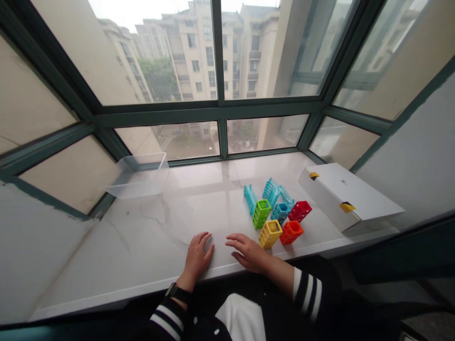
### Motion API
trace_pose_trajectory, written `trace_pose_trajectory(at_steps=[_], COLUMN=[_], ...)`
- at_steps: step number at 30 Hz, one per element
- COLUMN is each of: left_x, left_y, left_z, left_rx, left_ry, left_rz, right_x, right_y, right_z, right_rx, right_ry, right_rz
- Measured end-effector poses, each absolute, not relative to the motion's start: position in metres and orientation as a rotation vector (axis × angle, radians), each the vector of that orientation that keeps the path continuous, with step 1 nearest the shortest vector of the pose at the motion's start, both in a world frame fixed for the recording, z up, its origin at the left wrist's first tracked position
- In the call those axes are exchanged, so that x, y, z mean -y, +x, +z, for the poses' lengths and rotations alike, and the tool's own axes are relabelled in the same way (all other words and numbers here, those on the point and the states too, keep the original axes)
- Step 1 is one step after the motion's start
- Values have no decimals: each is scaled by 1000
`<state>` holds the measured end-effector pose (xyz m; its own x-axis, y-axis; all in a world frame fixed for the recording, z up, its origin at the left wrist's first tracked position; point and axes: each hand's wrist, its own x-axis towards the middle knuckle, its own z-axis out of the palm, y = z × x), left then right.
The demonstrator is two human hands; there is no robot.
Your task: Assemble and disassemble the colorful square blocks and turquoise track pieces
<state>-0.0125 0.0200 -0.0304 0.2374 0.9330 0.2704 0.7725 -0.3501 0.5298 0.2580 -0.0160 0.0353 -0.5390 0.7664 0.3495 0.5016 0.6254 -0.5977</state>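
Note:
My left hand (199, 255) rests on the marble-patterned sill near its front edge, fingers apart and holding nothing. To its right, my right hand (249, 252) is open too, with its fingers stretched toward the left. Closest to it stands a yellow block (270, 234), a hollow plastic piece with holes in its sides. A green block (262, 214) is behind that one, and an orange-red block (291, 232) is to its right. A blue block (280, 213) and a red block (300, 211) stand farther back. Light-blue plastic pieces (272, 191) with slats lie behind the blocks.
A clear plastic bin (142, 182) stands at the back left by the window. On the right lies a white box (351, 192) with yellow-and-black tabs. The sill (149, 246) ends at a front edge just before my body, and window frames enclose the back.

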Motion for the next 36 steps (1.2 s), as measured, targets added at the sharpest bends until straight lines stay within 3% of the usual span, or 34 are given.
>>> trace_pose_trajectory(at_steps=[6, 16, 36], left_x=[-22, 5, 3], left_y=[-14, 38, 37], left_z=[-38, -40, -37], left_rx=[-1578, -1333, -1320], left_ry=[2265, 2392, 2398], left_rz=[867, 827, 881], right_x=[21, 20, 20], right_y=[258, 257, 258], right_z=[-34, -32, -31], right_rx=[2388, 2321, 2312], right_ry=[-1220, -1206, -1211], right_rz=[468, 529, 562])
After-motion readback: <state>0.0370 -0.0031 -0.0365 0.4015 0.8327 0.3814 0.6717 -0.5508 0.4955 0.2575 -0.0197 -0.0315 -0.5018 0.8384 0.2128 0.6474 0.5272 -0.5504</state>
